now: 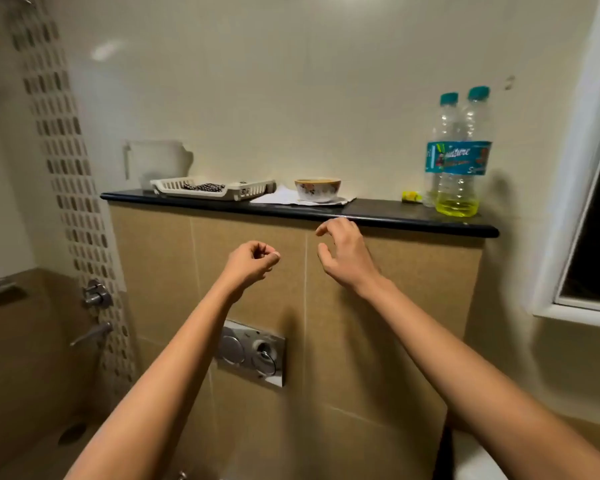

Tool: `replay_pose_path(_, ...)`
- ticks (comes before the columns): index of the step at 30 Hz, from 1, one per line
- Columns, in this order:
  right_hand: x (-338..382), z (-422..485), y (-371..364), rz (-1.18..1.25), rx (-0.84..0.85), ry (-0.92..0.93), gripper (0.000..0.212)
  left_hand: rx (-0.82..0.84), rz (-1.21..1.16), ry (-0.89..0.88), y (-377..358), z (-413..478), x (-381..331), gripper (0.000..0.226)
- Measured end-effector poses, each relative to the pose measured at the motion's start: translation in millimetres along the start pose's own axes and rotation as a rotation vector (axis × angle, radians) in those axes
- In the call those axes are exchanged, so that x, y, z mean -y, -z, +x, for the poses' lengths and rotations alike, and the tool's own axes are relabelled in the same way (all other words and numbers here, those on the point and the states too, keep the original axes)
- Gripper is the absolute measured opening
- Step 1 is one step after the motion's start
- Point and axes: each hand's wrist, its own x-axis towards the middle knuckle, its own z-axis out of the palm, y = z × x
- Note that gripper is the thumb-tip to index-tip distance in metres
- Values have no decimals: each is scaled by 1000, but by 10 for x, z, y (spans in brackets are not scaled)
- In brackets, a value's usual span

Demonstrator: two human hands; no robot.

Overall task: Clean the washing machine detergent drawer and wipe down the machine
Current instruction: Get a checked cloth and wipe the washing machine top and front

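Head view, tiled bathroom wall. Both bare arms reach forward and up toward a black shelf (378, 211).

Left hand (252, 263): raised in front of the brown tiles below the shelf, fingers (272, 258) curled together into a loose fist with the thumb against the forefinger. Nothing visible in it.

Right hand (343, 258): higher, just under the shelf's front edge, fingers (323, 230) apart and half bent like a claw, holding nothing. The top fingertip is at the edge; contact cannot be told.

White slotted tray (253, 191): lies flat on the left part of the shelf, well apart from both hands, with dark bits (203, 187) in it. Cannot tell if this is the detergent drawer. A white plastic piece (160, 161) stands behind it against the wall.

Bowl (317, 190): mid-shelf, on white paper (278, 198), just right of the tray.

Two clear bottles at the shelf's right end, teal caps. The front bottle (463, 168) has yellow liquid at the bottom, and the rear bottle (442, 126) touches it on the left. A small yellow item (412, 196) lies beside them.

Chrome flush plate (250, 353) sits on the wall between the forearms. Taps (96, 296) at left, window (568, 237) at right.
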Motion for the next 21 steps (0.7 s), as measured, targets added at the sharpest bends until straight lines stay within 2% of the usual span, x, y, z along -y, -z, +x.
replay_pose_path(6, 201, 1025, -418, 128, 46, 58, 19, -190, -28, 5, 489, 585, -23, 12)
replay_pose_path(13, 476, 2016, -938, 189, 135, 85, 23, -321, 0, 28, 896, 1072, -32, 14)
replay_pose_path(21, 349, 2795, -1517, 43, 521, -34, 43, -411, 117, 33, 1298, 1456, 100, 4)
